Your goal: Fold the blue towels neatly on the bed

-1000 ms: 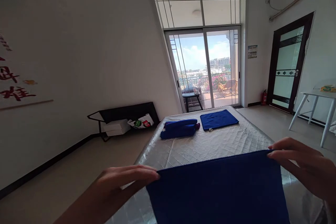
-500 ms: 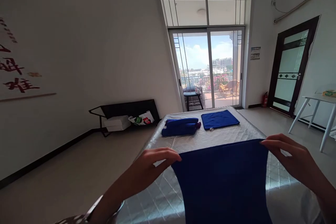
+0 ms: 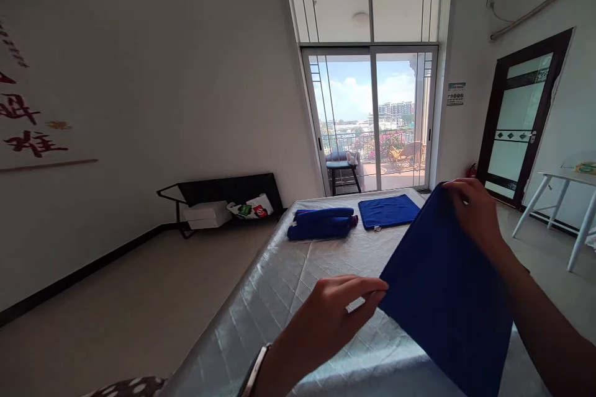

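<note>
I hold a blue cloth (image 3: 447, 288) up above a silver quilted mattress (image 3: 298, 279). My left hand (image 3: 333, 316) pinches its lower left corner. My right hand (image 3: 472, 211) grips the upper corner, raised higher and farther away, so the cloth hangs tilted. At the far end of the mattress lie a rolled blue cloth (image 3: 320, 224) and, to its right, a flat folded blue cloth (image 3: 388, 210).
A sliding glass balcony door (image 3: 372, 121) stands beyond the mattress, with a stool (image 3: 343, 170) outside. A black rack with white boxes and a bag (image 3: 223, 201) leans against the left wall. A white table (image 3: 570, 195) and a dark door (image 3: 521, 118) are at right.
My right hand rose and moved away with its corner; my left hand moved right and lower. The cloth went from level and stretched wide to tilted and narrower.
</note>
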`<state>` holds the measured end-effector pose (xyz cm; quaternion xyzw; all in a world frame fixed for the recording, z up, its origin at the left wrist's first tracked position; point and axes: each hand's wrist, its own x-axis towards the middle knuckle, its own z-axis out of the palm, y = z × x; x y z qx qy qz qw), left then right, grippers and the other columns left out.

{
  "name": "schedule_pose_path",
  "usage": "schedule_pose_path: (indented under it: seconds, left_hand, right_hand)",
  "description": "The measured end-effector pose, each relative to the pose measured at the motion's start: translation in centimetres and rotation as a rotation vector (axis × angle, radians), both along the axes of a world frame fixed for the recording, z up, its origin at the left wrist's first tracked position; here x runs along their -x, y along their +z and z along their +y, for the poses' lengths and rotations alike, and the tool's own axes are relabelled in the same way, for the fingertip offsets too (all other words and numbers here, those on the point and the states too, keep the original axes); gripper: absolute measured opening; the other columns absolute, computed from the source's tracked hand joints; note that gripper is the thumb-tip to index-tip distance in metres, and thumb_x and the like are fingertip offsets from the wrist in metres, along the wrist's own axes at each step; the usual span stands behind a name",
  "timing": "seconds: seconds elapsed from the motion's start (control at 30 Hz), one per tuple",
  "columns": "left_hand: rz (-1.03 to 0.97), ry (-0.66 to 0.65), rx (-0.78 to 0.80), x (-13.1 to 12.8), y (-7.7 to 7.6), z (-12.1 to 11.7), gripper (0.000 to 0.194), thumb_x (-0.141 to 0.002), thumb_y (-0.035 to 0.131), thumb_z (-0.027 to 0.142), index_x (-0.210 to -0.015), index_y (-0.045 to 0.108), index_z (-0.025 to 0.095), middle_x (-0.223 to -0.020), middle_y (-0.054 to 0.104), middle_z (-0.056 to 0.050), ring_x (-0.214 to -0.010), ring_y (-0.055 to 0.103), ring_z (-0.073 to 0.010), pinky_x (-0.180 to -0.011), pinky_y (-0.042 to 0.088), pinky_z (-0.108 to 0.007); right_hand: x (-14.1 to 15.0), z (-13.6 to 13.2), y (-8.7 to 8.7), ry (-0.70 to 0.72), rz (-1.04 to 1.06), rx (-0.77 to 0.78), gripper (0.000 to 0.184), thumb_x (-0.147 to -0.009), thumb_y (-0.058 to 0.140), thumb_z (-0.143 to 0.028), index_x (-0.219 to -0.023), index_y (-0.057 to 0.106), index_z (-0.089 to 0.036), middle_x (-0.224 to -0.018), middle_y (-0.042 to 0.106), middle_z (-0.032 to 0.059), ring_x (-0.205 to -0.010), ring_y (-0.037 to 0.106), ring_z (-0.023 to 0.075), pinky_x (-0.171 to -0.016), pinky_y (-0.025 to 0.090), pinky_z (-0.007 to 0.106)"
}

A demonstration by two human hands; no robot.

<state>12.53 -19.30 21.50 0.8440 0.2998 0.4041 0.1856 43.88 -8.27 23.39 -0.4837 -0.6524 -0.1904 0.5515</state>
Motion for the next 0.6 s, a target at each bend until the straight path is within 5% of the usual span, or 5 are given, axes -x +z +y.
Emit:
schedule_pose_path:
  seconds: [0.1,0.2,0.37,0.47,0.6]
  left_hand:
    - [-0.047,0.160,0.259,1.4,-4.5,1.9,0.019,-0.090,0.060,0.032,-0.093,0.077,0.025,-0.082,0.079,0.001,-0.076,0.075,-0.0166,-0.073,0.058,-0.023]
    - [-0.007,0.334,0.518,3.8,-10.3,3.6,0.024,-0.088,0.055,0.037,-0.092,0.074,0.023,-0.068,0.075,0.002,-0.067,0.073,-0.0174,-0.067,0.055,-0.025]
    - [0.238,0.568,0.620,7.9,-17.7,4.4,0.028,-0.084,0.047,0.027,-0.091,0.072,0.019,-0.061,0.069,0.001,-0.065,0.067,-0.0175,-0.063,0.045,-0.025]
    - [0.278,0.613,0.608,9.3,-19.1,3.8,0.032,-0.084,0.045,0.030,-0.093,0.074,0.019,-0.067,0.071,-0.001,-0.070,0.068,-0.0191,-0.067,0.044,-0.026]
    - [0.214,0.590,0.641,9.9,-19.3,3.1,0.040,-0.085,0.042,0.043,-0.095,0.074,0.021,-0.072,0.073,-0.001,-0.071,0.068,-0.0208,-0.069,0.045,-0.028]
  right_hand:
    - [5.4,6.5,-2.0,0.183,-0.094,0.221,0.028,-0.098,0.047,-0.019,-0.105,0.074,-0.020,-0.110,0.069,0.0075,-0.097,0.066,0.0198,-0.091,0.052,0.034]
    - [12.9,11.0,-6.2,0.342,-0.167,0.488,0.033,-0.096,0.044,-0.010,-0.105,0.074,-0.019,-0.116,0.068,0.0087,-0.100,0.066,0.0182,-0.093,0.049,0.031]
    - [23.2,11.4,-14.1,0.540,-0.298,0.763,0.031,-0.088,0.053,-0.004,-0.102,0.077,-0.018,-0.126,0.067,0.0095,-0.107,0.068,0.0183,-0.097,0.049,0.029]
    - [23.6,8.9,-16.8,0.561,-0.345,0.817,0.028,-0.089,0.057,-0.012,-0.107,0.077,-0.022,-0.132,0.066,0.0088,-0.107,0.069,0.0217,-0.094,0.053,0.033]
    - [17.1,4.6,-18.7,0.504,-0.431,0.838,0.031,-0.095,0.053,-0.023,-0.115,0.076,-0.023,-0.131,0.068,0.0090,-0.115,0.067,0.0254,-0.103,0.050,0.038]
